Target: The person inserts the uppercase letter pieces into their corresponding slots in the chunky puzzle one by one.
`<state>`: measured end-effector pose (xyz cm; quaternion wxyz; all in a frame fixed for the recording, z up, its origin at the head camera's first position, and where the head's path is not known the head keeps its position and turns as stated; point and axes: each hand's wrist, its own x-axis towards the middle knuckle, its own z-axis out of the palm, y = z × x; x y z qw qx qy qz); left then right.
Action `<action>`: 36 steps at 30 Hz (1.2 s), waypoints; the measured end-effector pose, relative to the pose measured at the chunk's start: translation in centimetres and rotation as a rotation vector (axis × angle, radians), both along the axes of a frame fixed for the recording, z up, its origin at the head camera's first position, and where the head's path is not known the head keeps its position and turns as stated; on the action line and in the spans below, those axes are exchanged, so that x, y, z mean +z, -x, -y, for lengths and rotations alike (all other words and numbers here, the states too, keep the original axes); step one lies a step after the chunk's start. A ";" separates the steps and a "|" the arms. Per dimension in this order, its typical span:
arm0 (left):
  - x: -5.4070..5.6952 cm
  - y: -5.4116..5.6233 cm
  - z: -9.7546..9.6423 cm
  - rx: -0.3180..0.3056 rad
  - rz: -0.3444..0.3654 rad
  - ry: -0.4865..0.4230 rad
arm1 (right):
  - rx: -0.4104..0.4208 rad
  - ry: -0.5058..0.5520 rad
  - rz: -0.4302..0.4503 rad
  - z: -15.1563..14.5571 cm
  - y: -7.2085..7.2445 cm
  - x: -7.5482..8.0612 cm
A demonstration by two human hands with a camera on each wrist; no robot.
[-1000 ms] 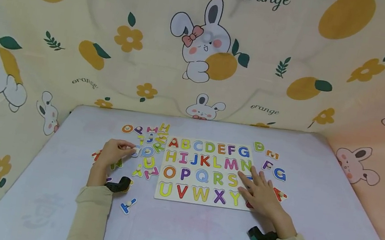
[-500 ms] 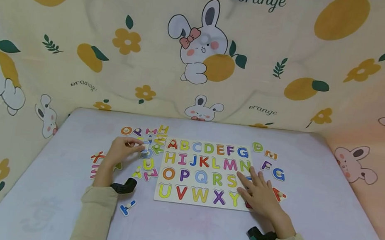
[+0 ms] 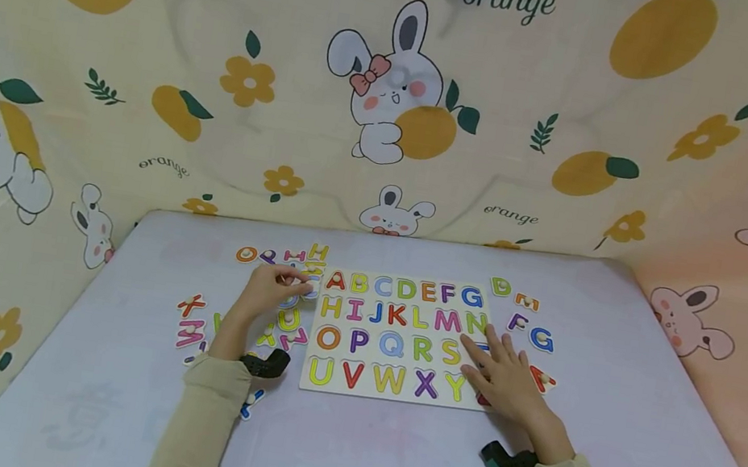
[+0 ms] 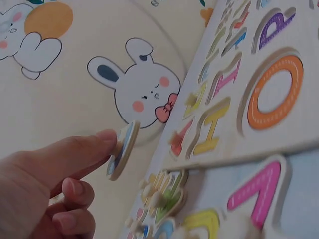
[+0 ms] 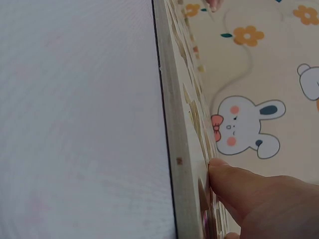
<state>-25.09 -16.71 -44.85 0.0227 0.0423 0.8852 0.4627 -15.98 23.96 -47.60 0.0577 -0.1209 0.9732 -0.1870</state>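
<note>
My left hand (image 3: 264, 291) pinches a light blue letter puzzle piece (image 4: 128, 149) by its small wooden knob. The piece is tilted edge-on in the left wrist view, so its letter is hard to read. It is lifted just off the left edge of the wooden alphabet board (image 3: 359, 391), near the A and H rows. My right hand (image 3: 511, 379) rests on the board's right side with fingers spread, covering some letters there. In the right wrist view its thumb (image 5: 234, 186) touches the board's face near the edge.
Loose knobbed letters lie left of the board, among them an orange O (image 3: 247, 254), a red X (image 3: 190, 306) and a pink M (image 3: 190, 333). To the right are a green D (image 3: 501, 287), a blue G (image 3: 542, 339) and a red A (image 3: 542, 379). A printed cloth hangs behind.
My left hand has moved right and slightly away from me with the light blue piece, from the loose letters to the board's left edge. The right hand has stayed put.
</note>
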 end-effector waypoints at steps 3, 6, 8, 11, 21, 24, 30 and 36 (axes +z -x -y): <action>0.0 0.3 -0.6 -0.020 -0.021 -0.017 | 0.001 0.001 -0.004 0.0 0.0 -0.1; 0.1 0.6 -1.3 -0.028 -0.033 -0.035 | 0.002 -0.001 -0.003 0.0 0.1 -0.1; 0.0 0.9 -1.7 -0.037 -0.044 -0.038 | 0.002 -0.004 -0.003 0.0 0.1 -0.1; -0.1 1.2 -2.3 -0.047 -0.053 -0.056 | 0.000 -0.003 0.005 0.0 0.2 -0.1; -0.2 1.9 -5.1 -0.055 -0.034 -0.093 | -0.002 -0.006 0.006 0.0 0.1 0.1; -0.3 2.0 -5.9 -0.037 -0.015 -0.095 | 0.002 -0.008 -0.008 0.1 0.1 0.1; -0.8 2.3 -7.5 -0.019 0.020 -0.121 | 0.005 -0.006 -0.014 0.2 0.0 0.2; -1.5 3.0 -8.9 -0.035 -0.049 -0.096 | 0.003 -0.012 -0.012 0.2 0.0 0.1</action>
